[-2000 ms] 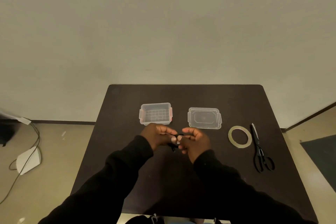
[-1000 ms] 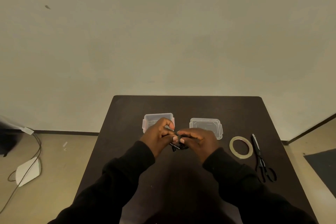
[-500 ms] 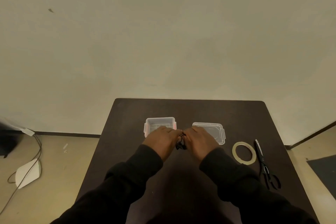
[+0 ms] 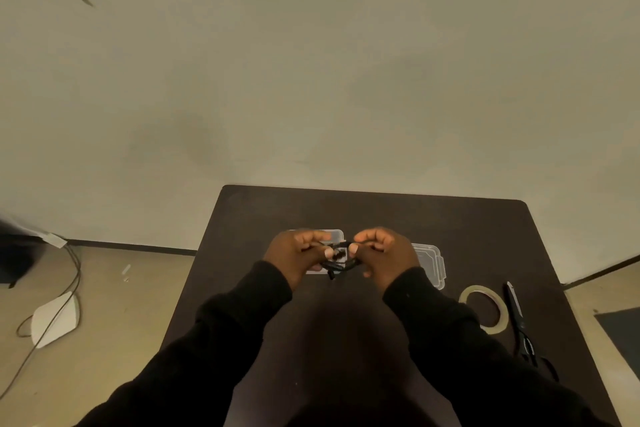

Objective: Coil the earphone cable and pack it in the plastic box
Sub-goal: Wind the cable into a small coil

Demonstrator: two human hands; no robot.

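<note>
**Both hands pinching, knuckles up**

Left hand (image 4: 298, 253) and right hand (image 4: 381, 255) raised side by side, nearly touching at the thumbs. Fingers of each curled into a loose fist, backs toward the camera. Both pinch the black earphone cable (image 4: 337, 258) bunched in the gap between them; loops hang just below the grip. Both forearms in black sleeves (image 4: 450, 340) reach forward and converge toward the grip, wrists roughly level.
</note>
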